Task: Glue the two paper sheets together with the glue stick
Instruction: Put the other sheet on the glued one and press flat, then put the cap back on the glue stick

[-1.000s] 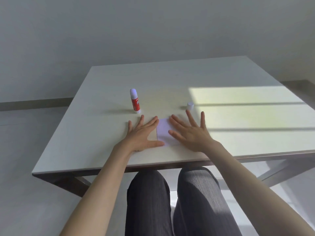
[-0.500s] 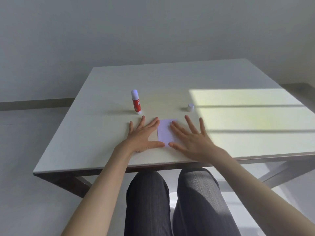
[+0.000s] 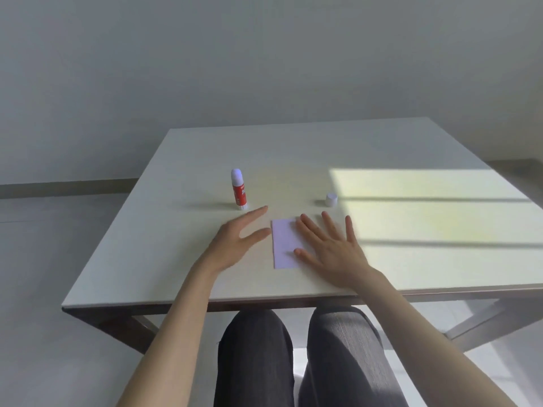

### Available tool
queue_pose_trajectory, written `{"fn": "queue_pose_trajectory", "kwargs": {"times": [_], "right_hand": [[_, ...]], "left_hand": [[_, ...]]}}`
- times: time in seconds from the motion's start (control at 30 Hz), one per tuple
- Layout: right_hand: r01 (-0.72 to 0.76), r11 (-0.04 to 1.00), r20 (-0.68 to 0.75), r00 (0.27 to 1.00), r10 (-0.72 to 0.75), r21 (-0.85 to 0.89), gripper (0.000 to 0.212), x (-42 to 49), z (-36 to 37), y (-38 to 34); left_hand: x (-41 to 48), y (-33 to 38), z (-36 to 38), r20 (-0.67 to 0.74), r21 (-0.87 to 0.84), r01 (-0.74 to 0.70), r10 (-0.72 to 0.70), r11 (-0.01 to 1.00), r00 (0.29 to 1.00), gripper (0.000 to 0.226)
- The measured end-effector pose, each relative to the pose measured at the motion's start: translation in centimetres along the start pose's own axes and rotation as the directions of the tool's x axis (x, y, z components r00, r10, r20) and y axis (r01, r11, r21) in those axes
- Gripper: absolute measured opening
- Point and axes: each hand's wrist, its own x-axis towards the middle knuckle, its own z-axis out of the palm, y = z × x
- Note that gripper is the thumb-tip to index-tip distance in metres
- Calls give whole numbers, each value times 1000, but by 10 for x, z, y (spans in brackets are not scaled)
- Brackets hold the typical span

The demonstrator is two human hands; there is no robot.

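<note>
A small pale lilac paper [image 3: 284,243] lies flat on the table near the front edge; I cannot tell whether it is one sheet or two stacked. My right hand [image 3: 333,251] rests on its right part, fingers spread and flat. My left hand [image 3: 236,239] hovers just left of the paper, tilted on edge, fingers apart and empty. A red glue stick [image 3: 238,190] stands upright behind my left hand, its white glue tip showing. Its white cap [image 3: 331,199] stands apart, behind my right hand.
The white table [image 3: 293,160] has its front edge just below my wrists. A bright patch of sunlight [image 3: 426,212] with shadow stripes crosses the right half. My knees in dark trousers [image 3: 296,356] are under the front edge.
My left hand has lifted off the table and turned on its side, away from the paper. My right hand has slid back and right, uncovering more of the paper.
</note>
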Motion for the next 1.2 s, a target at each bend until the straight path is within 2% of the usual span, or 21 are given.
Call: {"fn": "queue_pose_trajectory", "kwargs": {"times": [0.07, 0.13, 0.27, 0.37, 0.43, 0.5, 0.53, 0.6, 0.7, 0.83, 0.87, 0.9, 0.93, 0.97, 1.0, 1.03, 1.07, 1.1, 1.13, 1.17, 1.2], "right_hand": [[8, 999, -34, 999, -7, 35, 70, -1, -2, 0], [17, 994, -91, 996, -8, 105, 73, -4, -5, -1], [26, 981, -231, 973, 20, 195, 74, -6, -8, -4], [36, 986, -397, 917, 34, 166, 67, -10, -9, -6], [71, 981, -527, 849, 36, 180, 52, -12, -9, -8], [105, 920, -592, 792, 153, 378, 36, -13, -12, -14], [117, 813, -545, 794, 267, 570, 31, -12, -17, -19], [43, 376, -205, 892, 403, 925, 37, -4, -32, -31], [-216, -248, 252, 959, 126, 944, 54, 8, -54, -46], [-250, -534, 290, 957, -8, 808, 33, 12, -68, -57], [-172, -507, 214, 976, 26, 844, 23, 12, -66, -58], [-30, -381, 77, 991, 110, 924, 15, 11, -63, -59], [146, -104, -121, 969, 215, 984, 14, 9, -57, -61], [272, 294, -356, 891, 283, 916, 19, 8, -50, -62], [295, 638, -564, 782, 267, 711, 21, 7, -43, -62], [266, 832, -704, 683, 193, 486, 22, 7, -38, -61], [238, 900, -765, 627, 146, 366, 25, 7, -33, -61], [222, 885, -740, 648, 180, 410, 31, 7, -32, -61], [218, 760, -620, 728, 291, 612, 37, 6, -38, -62], [185, 494, -401, 836, 375, 849, 45, 5, -50, -64], [104, 148, -147, 934, 324, 984, 54, 5, -57, -63]], "left_hand": [[4, 4, -10, -360, -157, -7, -50, 988, 931, 18], [14, 8, -18, -586, -110, 38, -96, 993, 805, 9], [44, 17, -17, -583, -82, 180, -193, 980, 789, 54], [55, 24, -7, -584, -40, 180, -169, 983, 794, 26], [53, 29, -5, -613, -32, 146, -135, 989, 778, 28], [48, 35, -5, -551, -151, 66, -139, 986, 823, 30], [43, 41, -5, -465, -279, 11, -146, 960, 873, 26], [33, 51, -3, -288, -530, -60, -114, 846, 951, 17], [22, 61, -1, -218, -621, -105, -42, 777, 975, 17], [14, 67, -7, -190, -667, -125, -6, 734, 982, 11], [13, 68, -8, -198, -662, -125, -12, 739, 980, 10], [12, 71, -8, -208, -657, -122, -23, 744, 978, 8], [11, 73, -8, -219, -650, -119, -35, 750, 975, 7], [10, 76, -7, -226, -647, -115, -45, 754, 973, 7], [8, 78, -5, -231, -646, -112, -53, 755, 971, 8], [7, 80, -3, -236, -648, -114, -57, 753, 970, 7], [6, 81, -2, -243, -644, -120, -54, 755, 968, 5], [5, 82, -1, -253, -636, -127, -51, 761, 966, 3], [5, 83, -1, -265, -627, -133, -50, 768, 963, 3], [4, 84, -2, -272, -621, -135, -51, 772, 961, 2], [3, 84, -3, -277, -614, -137, -49, 778, 960, 1]]}}
